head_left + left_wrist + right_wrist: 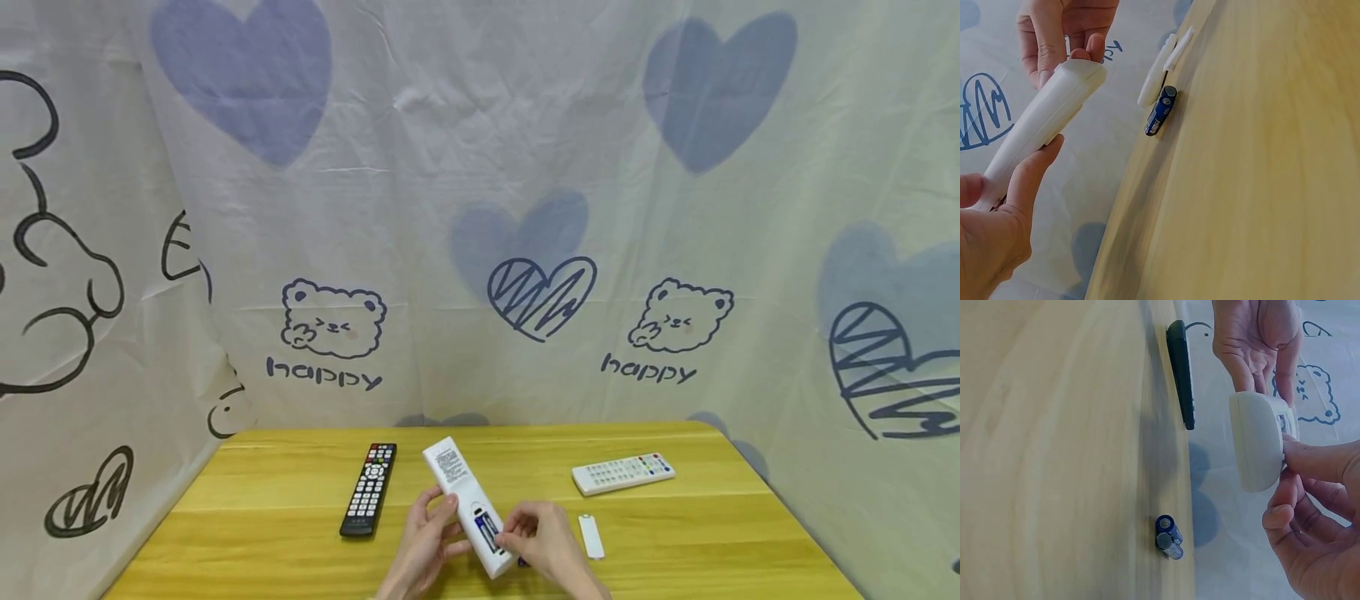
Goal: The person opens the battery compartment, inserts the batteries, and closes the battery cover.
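My left hand [426, 537] grips a white remote control [457, 475], tilted with its back up and its battery bay uncovered. Blue batteries [487, 531] lie in that bay. At the bay's lower end my right hand [551, 542] holds the remote's edge, fingers curled and thumb reaching into the opening. The right thumb [1316, 461] presses at the bay in the right wrist view, where the curled index finger sits by the remote's side. Its contact with a battery is partly hidden. Two loose blue batteries [1169, 537] lie on the table below.
A black remote control [369, 490] lies to the left on the wooden table [262, 508]. Toward the back right is another white remote control [622, 474], buttons up. A white battery cover [592, 537] lies beside my right hand. Behind the table hangs a patterned cloth [435, 350].
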Demonstrator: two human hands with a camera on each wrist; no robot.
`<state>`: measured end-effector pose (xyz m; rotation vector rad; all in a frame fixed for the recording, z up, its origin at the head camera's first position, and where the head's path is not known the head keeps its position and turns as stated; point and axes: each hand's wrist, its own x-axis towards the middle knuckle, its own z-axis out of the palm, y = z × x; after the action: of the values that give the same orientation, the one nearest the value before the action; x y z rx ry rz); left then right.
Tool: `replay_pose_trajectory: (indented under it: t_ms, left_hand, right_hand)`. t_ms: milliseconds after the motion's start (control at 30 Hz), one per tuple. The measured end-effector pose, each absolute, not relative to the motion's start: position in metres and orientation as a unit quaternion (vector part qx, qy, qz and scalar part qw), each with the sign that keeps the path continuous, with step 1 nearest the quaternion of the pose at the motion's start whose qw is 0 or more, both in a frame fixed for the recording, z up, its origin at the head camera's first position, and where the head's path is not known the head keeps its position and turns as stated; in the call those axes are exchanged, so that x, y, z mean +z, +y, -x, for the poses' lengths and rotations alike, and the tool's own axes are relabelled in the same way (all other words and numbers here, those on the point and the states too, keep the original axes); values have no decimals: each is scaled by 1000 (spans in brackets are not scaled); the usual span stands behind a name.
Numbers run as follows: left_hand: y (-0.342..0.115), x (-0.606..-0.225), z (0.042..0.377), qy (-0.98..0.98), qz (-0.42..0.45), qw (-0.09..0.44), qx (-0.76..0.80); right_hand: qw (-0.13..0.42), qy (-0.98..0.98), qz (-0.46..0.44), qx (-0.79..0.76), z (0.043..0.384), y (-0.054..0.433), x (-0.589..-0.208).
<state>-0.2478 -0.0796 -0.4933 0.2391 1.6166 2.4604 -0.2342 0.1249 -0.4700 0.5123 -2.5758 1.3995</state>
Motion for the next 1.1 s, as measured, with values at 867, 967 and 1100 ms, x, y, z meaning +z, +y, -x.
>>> replay_pose_trajectory:
  t_ms: [867,967,1100]
  left_hand:
    - [-79,-496,248,541,-65,93,833]
    - [-79,-496,248,541,-63,93,833]
    - [-79,-496,248,542,-62,93,833]
  right_hand:
    - [159,-892,-118,405,239,141,-482]
    - [185,-904,-103,370,240,143,-484]
    - [198,-919,-79,331,241,146,-485]
